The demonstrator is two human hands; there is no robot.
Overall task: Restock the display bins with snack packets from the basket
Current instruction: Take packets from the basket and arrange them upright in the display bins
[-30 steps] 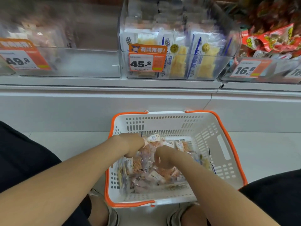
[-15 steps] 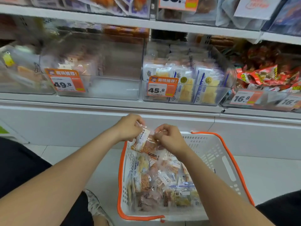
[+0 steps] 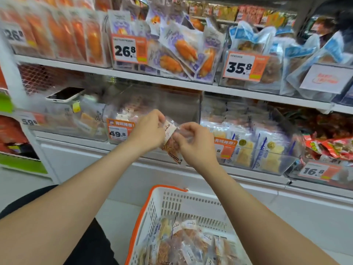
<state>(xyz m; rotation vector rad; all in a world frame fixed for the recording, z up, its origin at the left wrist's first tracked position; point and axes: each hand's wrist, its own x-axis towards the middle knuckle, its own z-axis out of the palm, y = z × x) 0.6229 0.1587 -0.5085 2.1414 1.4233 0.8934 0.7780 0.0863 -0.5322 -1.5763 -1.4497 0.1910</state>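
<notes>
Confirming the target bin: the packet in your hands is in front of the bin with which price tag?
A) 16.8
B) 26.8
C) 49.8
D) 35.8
C: the left hand and right hand hold the snack packet before the clear bin with the 49.8 tag.

Glossy clear plastic packet (image 3: 172,145), perforated plastic basket (image 3: 168,205)

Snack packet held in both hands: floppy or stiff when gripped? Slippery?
Probably floppy: the snack packet hangs limp below the left hand and right hand, which pinch its top. Likely light: a pinch grip alone carries it. Possibly slippery, since the clear film looks glossy; the packets in the basket lie slumped over one another.
</notes>
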